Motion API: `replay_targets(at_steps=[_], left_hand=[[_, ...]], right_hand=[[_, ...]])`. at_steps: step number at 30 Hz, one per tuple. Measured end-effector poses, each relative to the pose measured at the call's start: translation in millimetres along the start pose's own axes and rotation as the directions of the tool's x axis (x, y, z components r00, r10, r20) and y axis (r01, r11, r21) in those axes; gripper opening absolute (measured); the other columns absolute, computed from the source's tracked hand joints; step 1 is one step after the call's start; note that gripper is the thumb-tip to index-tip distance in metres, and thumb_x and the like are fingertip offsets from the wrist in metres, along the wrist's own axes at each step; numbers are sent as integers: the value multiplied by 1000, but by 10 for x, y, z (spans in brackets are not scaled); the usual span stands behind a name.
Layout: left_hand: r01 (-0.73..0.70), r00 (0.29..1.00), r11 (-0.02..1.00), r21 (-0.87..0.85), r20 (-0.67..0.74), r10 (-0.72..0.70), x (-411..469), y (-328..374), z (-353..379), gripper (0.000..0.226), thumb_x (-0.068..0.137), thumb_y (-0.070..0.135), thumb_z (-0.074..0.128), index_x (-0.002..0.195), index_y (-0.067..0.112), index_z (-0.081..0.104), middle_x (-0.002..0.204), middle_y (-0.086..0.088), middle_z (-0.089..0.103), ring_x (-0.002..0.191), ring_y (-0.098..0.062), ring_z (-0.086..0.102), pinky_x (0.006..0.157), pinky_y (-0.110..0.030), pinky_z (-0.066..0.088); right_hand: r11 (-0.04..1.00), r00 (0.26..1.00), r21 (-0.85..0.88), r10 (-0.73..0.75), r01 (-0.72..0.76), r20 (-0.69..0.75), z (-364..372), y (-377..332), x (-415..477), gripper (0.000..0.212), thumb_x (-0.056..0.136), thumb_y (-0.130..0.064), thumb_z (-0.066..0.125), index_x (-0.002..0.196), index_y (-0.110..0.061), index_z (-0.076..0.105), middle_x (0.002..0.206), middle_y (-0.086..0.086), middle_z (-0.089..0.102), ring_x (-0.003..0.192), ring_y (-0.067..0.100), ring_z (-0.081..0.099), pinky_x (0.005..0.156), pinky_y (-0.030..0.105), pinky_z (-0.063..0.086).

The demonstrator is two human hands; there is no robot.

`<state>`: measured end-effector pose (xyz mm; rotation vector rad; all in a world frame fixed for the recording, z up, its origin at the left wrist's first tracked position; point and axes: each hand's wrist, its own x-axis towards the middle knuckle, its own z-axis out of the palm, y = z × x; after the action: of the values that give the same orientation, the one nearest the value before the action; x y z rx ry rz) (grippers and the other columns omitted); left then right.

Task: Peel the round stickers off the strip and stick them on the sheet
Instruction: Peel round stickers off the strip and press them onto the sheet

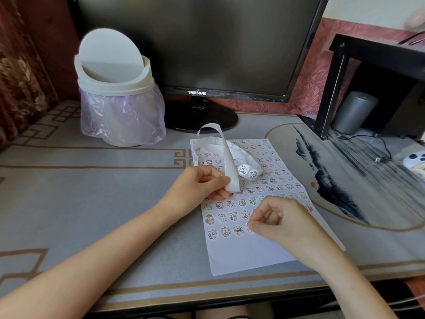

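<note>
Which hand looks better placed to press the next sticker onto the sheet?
The right hand, probably: it pinches a round sticker at the end of the bottom row on the sheet. The left hand is busy holding the curled strip up above the sheet.

Grey desk [92,203], monitor [195,42], bin [115,88]

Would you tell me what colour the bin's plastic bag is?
The bag is pale purple, best seen in head view.

At right hand [282,223], sticker [249,228] was mostly covered — strip [230,162] end hid behind left hand [197,187]; sheet [241,254] drawings were too small to tell.
</note>
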<state>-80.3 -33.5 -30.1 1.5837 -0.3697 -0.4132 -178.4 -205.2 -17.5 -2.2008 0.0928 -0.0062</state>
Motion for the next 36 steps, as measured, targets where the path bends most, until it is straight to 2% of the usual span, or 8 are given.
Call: replay_targets(at_steps=[4,7,11,15,23,29,33,36], left_hand=[[2,1000,1000,14,3,-2,4,-9,-3,11,89,11,60,81,4,64,84,-18,72,72,-18,69,75,-23,57],[7,1000,1000,16,4,-7,-3,-2,-2,11,89,10,60,83,2,64,82,-17,72,68,-14,68,69,-18,56],[8,1000,1000,27,2,-8,-6,9,0,12,90,10,59,86,0,64,82,-18,72,68,-15,68,69,-17,55],[9,1000,1000,24,5,-9,-7,13,2,12,90,10,59,85,1,65,80,-16,72,68,-14,68,69,-17,55],[6,1000,1000,26,0,-6,-4,16,7,12,90,10,59,87,0,65,79,-16,72,66,-13,67,69,-17,55],[8,1000,1000,23,0,-8,-12,18,5,12,89,11,60,85,2,65,79,-14,72,68,-14,68,71,-18,56],[6,1000,1000,13,-3,-6,-13,20,8,12,89,12,60,81,5,64,75,-12,72,67,-15,68,71,-19,56],[1,1000,1000,-12,-8,-1,-19,33,5,12,90,11,59,83,3,62,71,-10,71,64,-15,67,67,-20,57]], right_hand=[[999,1000,-40,-14,13,-20,6,29,-11,14,75,-12,74,68,-18,64,45,-21,52,45,-3,44,50,9,33],[999,1000,-34,-3,2,-26,10,52,-8,15,75,-14,76,69,-19,62,44,-20,51,45,-2,42,49,9,33],[1000,999,-9,11,-11,-48,-5,96,13,24,71,-18,79,73,-23,56,52,-15,50,47,0,42,54,15,36],[1000,1000,-22,11,-11,-15,-21,127,44,21,75,-17,76,78,-23,55,49,-23,51,49,-1,43,57,16,36],[998,999,57,41,-40,-20,-12,112,65,24,69,-23,82,76,-21,59,66,-7,52,50,1,41,58,20,38],[999,999,35,8,-7,-35,-21,134,86,17,76,-14,75,75,-19,59,55,-12,48,49,3,40,51,12,35],[996,999,79,27,-30,31,-60,113,59,24,68,-18,82,78,-18,60,61,-10,48,52,4,40,52,11,36],[999,999,30,21,-23,47,-69,126,67,20,73,-15,79,80,-18,60,60,-11,48,49,2,40,53,11,35]])
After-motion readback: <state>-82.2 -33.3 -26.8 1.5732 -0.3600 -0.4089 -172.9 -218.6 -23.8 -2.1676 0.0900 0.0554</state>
